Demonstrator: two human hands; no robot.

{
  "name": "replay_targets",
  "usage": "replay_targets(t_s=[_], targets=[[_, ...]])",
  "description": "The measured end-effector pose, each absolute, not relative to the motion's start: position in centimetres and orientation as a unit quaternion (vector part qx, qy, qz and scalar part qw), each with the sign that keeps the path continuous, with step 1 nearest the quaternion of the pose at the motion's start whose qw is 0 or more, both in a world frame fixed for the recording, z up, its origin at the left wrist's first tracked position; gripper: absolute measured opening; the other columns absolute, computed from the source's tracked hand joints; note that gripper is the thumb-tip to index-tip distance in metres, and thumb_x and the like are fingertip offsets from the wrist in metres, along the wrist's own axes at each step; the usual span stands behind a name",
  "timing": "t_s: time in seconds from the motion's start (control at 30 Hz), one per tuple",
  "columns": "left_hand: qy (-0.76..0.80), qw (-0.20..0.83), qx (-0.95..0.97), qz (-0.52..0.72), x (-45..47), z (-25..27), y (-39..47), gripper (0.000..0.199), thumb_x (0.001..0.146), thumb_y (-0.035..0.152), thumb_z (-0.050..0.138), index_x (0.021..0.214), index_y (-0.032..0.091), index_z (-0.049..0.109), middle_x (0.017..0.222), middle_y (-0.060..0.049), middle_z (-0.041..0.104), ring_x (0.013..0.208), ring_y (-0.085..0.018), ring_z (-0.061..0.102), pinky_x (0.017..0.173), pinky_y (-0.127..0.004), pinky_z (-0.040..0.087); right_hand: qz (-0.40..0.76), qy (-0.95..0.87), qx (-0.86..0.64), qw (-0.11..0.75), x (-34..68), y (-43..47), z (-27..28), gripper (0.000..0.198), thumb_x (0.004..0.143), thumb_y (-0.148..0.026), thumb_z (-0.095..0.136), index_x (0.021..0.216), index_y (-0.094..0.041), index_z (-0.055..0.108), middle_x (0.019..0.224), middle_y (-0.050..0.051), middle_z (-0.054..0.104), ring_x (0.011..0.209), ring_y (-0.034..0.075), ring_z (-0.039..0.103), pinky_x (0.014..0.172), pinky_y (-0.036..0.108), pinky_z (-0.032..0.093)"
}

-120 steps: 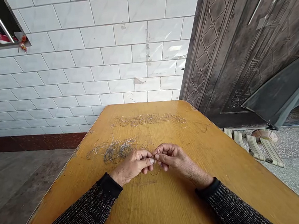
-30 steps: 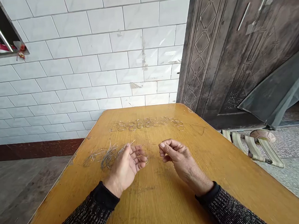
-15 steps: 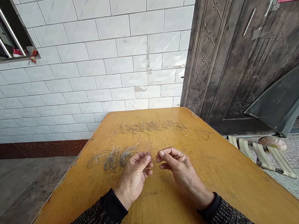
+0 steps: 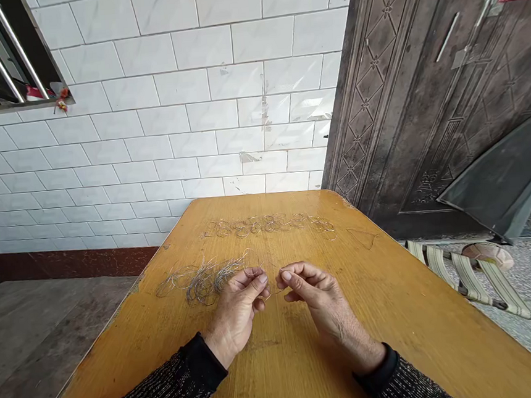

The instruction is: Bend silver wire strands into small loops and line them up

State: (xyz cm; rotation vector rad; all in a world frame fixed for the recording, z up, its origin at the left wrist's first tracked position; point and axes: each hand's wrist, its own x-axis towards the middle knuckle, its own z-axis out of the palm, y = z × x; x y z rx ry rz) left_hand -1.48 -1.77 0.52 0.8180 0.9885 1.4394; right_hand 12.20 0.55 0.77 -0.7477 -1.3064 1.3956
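Both hands are held close together over the wooden table (image 4: 279,352). A thin wire (image 4: 276,293) runs in a loop between them, its ends hidden in the fingers. My left hand (image 4: 241,306) pinches it between thumb and forefinger. Facing it, my right hand (image 4: 313,291) is closed in a like pinch on the other side of the wire. Just behind and left of my left hand lies a tangled pile of silvery wire (image 4: 201,285). Farther back, a row of thin wire rings (image 4: 267,223) stretches across the table.
A single bent wire (image 4: 364,238) lies toward the table's right edge. White tiled wall (image 4: 170,120) stands behind the table, and a dark carved door (image 4: 407,118) is at the right. On the floor at right is a striped-strap seat (image 4: 470,277). A barred window (image 4: 2,55) is upper left.
The hands keep nearly the same place and grip. The wire loop between them sits slightly differently, and the whole view has shifted a little.
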Motion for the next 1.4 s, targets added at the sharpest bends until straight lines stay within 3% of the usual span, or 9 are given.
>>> replay_targets(t_s=[0.3, 0.57, 0.77, 1.03, 1.4], targets=[[0.438, 0.55, 0.427, 0.569, -1.9, 0.7, -1.9, 0.021, 0.065, 0.031, 0.067, 0.075, 0.015, 0.059, 0.076, -0.001, 0.056, 0.068, -0.012, 0.054, 0.051, -0.021, 0.036, 0.457, -0.645, -0.337, 0.512, 12.6, 0.8, 0.3, 0.013, 0.072, -0.031, 0.06, 0.075, -0.02, 0.065, 0.067, 0.001, 0.06, 0.059, 0.012, 0.052, 0.051, 0.023, 0.039], [0.408, 0.608, 0.477, 0.487, -2.7, 1.4, -2.2, 0.019, 0.067, 0.03, 0.066, 0.073, 0.015, 0.057, 0.072, 0.0, 0.054, 0.065, -0.011, 0.055, 0.05, -0.019, 0.036, 0.526, -0.637, -0.32, 0.463, 13.4, 1.0, 1.2, 0.013, 0.07, -0.029, 0.059, 0.071, -0.017, 0.06, 0.052, -0.003, 0.054, 0.046, 0.009, 0.05, 0.045, 0.021, 0.039], [0.367, 0.682, 0.44, 0.455, -3.0, 1.3, -2.1, 0.021, 0.063, 0.028, 0.07, 0.071, 0.015, 0.056, 0.065, 0.002, 0.053, 0.06, -0.01, 0.055, 0.049, -0.02, 0.039, 0.54, -0.645, -0.308, 0.444, 13.5, 0.6, 1.7, 0.011, 0.068, -0.027, 0.059, 0.067, -0.016, 0.057, 0.052, -0.004, 0.053, 0.045, 0.007, 0.049, 0.046, 0.02, 0.041], [0.445, 0.568, 0.438, 0.537, -2.3, 0.9, -1.9, 0.028, 0.066, 0.028, 0.068, 0.087, 0.016, 0.054, 0.073, 0.001, 0.055, 0.059, -0.009, 0.054, 0.053, -0.021, 0.041, 0.549, -0.603, -0.347, 0.464, 12.5, 1.3, 0.3, 0.017, 0.068, -0.032, 0.058, 0.072, -0.016, 0.052, 0.048, -0.006, 0.052, 0.038, 0.007, 0.051, 0.04, 0.019, 0.04], [0.447, 0.526, 0.452, 0.564, -1.9, 0.8, -2.0, 0.021, 0.07, 0.032, 0.062, 0.078, 0.015, 0.055, 0.066, 0.001, 0.054, 0.055, -0.009, 0.051, 0.052, -0.023, 0.039, 0.527, -0.633, -0.33, 0.461, 12.0, 0.9, 0.0, 0.014, 0.072, -0.03, 0.055, 0.072, -0.016, 0.053, 0.055, -0.004, 0.052, 0.042, 0.007, 0.052, 0.042, 0.018, 0.039]])
